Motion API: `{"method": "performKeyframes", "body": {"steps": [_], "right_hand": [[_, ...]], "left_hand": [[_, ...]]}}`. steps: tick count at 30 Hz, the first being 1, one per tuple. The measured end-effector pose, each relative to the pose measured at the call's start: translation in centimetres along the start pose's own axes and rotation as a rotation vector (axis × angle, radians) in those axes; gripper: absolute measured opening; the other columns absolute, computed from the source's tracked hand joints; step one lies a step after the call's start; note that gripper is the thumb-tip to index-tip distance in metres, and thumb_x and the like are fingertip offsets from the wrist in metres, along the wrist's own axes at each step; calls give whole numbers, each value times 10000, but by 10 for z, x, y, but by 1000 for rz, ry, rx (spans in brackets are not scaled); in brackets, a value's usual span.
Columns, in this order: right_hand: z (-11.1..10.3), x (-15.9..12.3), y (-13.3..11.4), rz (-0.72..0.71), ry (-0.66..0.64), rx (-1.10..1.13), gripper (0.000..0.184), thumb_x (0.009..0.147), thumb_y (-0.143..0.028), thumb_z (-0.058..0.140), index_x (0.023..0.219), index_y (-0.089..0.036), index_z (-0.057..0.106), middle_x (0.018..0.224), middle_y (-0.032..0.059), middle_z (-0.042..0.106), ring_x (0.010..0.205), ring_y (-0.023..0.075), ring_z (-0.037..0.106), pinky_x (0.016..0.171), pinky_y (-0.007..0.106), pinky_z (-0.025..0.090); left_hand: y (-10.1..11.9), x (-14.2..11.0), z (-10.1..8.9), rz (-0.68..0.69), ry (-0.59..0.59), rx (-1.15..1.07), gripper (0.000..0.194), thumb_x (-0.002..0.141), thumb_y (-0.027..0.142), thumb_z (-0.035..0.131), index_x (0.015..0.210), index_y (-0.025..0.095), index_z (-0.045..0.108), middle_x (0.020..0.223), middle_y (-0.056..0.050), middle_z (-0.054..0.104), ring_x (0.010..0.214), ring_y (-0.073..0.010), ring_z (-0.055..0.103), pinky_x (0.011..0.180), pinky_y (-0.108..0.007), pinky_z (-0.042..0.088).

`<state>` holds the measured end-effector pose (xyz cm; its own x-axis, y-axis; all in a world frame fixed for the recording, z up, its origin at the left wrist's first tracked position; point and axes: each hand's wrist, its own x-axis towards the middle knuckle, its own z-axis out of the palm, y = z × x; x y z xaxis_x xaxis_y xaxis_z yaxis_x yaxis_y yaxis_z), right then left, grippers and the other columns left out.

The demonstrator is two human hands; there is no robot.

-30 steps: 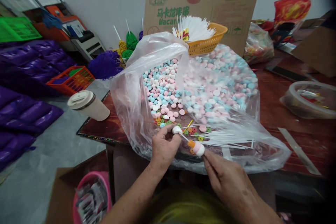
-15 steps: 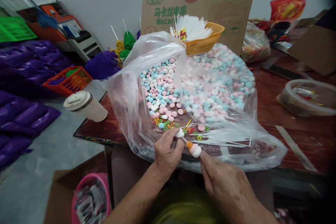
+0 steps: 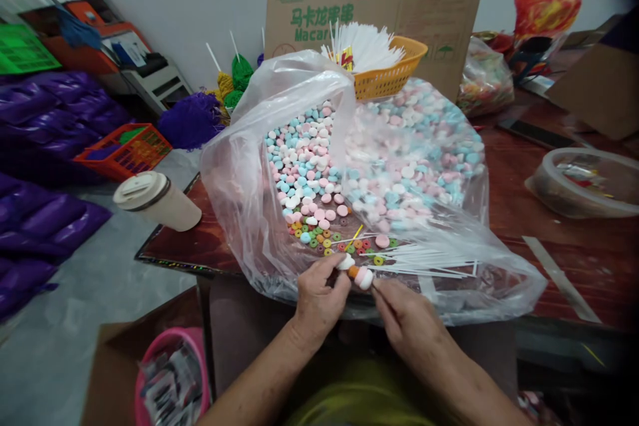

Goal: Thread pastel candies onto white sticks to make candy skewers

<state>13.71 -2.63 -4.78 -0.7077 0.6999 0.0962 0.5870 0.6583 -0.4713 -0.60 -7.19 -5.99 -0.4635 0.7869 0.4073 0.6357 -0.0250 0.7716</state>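
Note:
My left hand pinches a white marshmallow between thumb and fingertips, at the tip end of a candy skewer. My right hand is closed around the lower end of that skewer, its stick mostly hidden by the fingers. On the skewer sit a pink and white marshmallow and an orange ring, which nearly touches the white piece. Just beyond my hands lie loose cereal rings, white sticks and a large heap of pink, blue and white marshmallows in an opened clear plastic bag.
A yellow basket of white sticks stands behind the heap, before a cardboard box. A lidded cup stands at the table's left edge. At right is a clear plastic tub; below left, a pink bin.
Both hands have come closer together. The white marshmallow now sits against the orange ring, covering the bare stick seen between them before. The view has shifted slightly.

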Motion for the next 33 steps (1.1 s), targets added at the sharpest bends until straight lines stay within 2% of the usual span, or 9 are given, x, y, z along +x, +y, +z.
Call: {"method": "performKeyframes", "body": {"steps": [5,10,12,16,20,23,25,29,33], "right_hand": [[9,-2,9,-21,101,48,236,823,-133,320,735,-170,536,640,50,575,579,164,551,540,261,390],[-4,7,27,50,187,153,229,840,-209,347,769,-172,562,659,46,613,594,156,568,547,245,417],[-12,7,34,83,148,163,234,844,-261,365,723,-184,550,636,35,604,578,155,559,537,245,415],[-15,-1,33,58,57,189,247,856,-268,351,713,-190,538,686,43,608,617,154,563,570,248,423],[-10,-8,22,55,43,174,247,868,-250,340,713,-195,524,679,38,599,602,147,555,570,245,413],[-8,-7,16,9,13,151,239,870,-218,336,762,-195,549,667,28,601,592,145,561,556,238,399],[-6,-5,11,-26,33,116,243,864,-196,335,776,-189,562,674,36,612,602,150,572,557,239,395],[1,-3,0,-49,106,24,257,851,-171,341,767,-177,584,672,53,625,592,161,583,558,247,396],[1,-3,1,18,111,31,264,843,-168,340,758,-166,589,703,72,635,628,169,588,573,248,405]], "left_hand": [[5,-8,3,-11,-46,-32,257,710,76,519,922,145,647,856,-54,699,759,-142,645,730,-242,523],[2,10,-21,-35,-191,153,372,794,206,508,1163,180,545,964,-80,654,882,-185,603,815,-321,482],[-3,25,-28,-133,-196,307,278,824,224,470,1067,199,604,904,-73,643,857,-195,589,801,-340,470],[-16,44,-22,-118,-435,401,164,778,184,510,772,185,674,803,-69,612,761,-196,573,731,-330,457],[-23,45,-22,-439,-274,-70,80,708,201,595,737,162,659,699,-31,605,672,-149,565,635,-267,451],[-19,43,-35,-781,-202,-590,227,613,292,706,760,131,642,619,-15,609,567,-125,569,525,-229,437],[-14,41,-40,-871,-200,-796,276,544,288,757,723,119,632,594,-19,621,557,-131,590,545,-242,467],[-3,26,-33,-723,-82,-674,197,593,271,730,713,133,656,604,-18,644,565,-135,600,595,-281,509],[7,10,-23,-197,-23,-219,128,746,206,588,812,180,694,830,-47,700,762,-162,634,760,-298,505]]}}
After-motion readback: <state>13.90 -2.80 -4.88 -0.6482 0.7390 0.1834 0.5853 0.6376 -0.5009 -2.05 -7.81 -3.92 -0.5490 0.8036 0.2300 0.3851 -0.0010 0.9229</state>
